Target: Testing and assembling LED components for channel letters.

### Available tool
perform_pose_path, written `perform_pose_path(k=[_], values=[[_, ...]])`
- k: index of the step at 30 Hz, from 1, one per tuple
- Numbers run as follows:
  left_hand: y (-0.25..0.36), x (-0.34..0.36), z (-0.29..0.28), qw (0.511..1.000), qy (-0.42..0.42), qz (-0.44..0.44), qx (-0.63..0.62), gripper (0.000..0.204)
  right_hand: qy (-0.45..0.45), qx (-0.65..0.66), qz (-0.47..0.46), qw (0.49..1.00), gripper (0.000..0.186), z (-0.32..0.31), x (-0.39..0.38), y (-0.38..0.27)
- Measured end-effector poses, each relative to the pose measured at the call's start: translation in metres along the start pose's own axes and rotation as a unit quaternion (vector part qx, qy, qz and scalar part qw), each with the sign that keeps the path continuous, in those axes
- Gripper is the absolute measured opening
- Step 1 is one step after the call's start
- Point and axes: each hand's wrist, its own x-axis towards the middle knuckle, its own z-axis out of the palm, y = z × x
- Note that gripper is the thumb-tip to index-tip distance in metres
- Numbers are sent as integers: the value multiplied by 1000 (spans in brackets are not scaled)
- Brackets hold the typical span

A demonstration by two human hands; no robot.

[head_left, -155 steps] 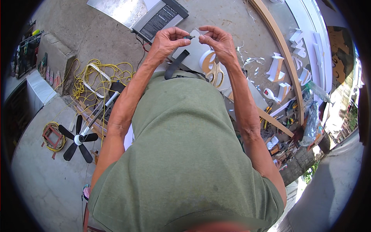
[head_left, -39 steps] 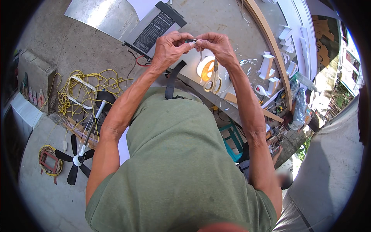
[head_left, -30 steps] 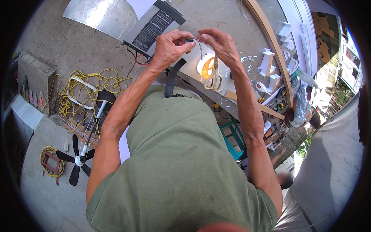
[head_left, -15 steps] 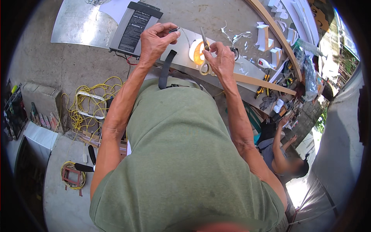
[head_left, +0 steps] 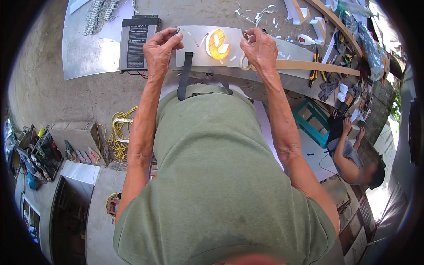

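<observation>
A glowing letter-shaped light (head_left: 217, 45), white-sided with a lit yellow face, lies on a metal sheet (head_left: 187, 52) between my hands. My left hand (head_left: 160, 49), at the sheet's left end, pinches a small black piece (head_left: 177, 32), perhaps a wire end or connector; its kind is too small to tell. A thin wire (head_left: 191, 37) runs between that piece and the light. To the right of the light, my right hand (head_left: 260, 51) is closed around scissors (head_left: 244, 62); their finger loops show below the palm, and the fingers cover most of the rest.
A grey power supply box (head_left: 139, 44) stands left of my left hand. Strings of small modules (head_left: 100, 17) lie behind it. Rightward are a brown strip (head_left: 316, 66), a glue bottle (head_left: 306, 39), cutters (head_left: 314, 70) and a teal stool (head_left: 312, 121). Another person (head_left: 351, 154) works at the far right.
My hands have spread apart, the right one with the scissors shifting away from the light, which now shows in full. The whole view has turned somewhat.
</observation>
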Motion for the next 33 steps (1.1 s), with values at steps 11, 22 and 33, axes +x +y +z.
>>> perform_pose_path(k=[11,22,33], values=[[0,2,9,1000,10,29,3,28,53,-47,96,993,30,5,-26,86],[-8,-5,10,999,28,16,34,27,98,-9,121,988,30,18,-20,117],[-8,0,11,995,54,-28,79,21,339,228,37,912,10,11,-58,131]])
